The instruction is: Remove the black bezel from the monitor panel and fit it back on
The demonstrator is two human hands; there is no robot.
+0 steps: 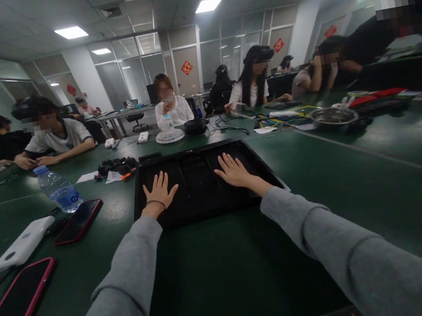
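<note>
A flat black case [201, 197] lies on the green table in front of me, with a raised rim and a dark inside. My left hand [160, 191] is spread over its left part, palm down, a thin dark band round the wrist. Over the right part, my right hand [234, 170] is likewise flat with fingers apart. Neither hand holds anything. Whether the palms press on the dark surface or hover just above it, I cannot tell. Two thin dark lines show on the inside between the hands.
Left on the green table [364, 191] are a water bottle [59, 190], a white power bank [24, 242], a dark phone [79, 222] and a red-edged phone [19, 306]. Beyond the case stand a small white fan [169, 131] and, rightward, a metal bowl [334, 115] near cables. Several people sit around.
</note>
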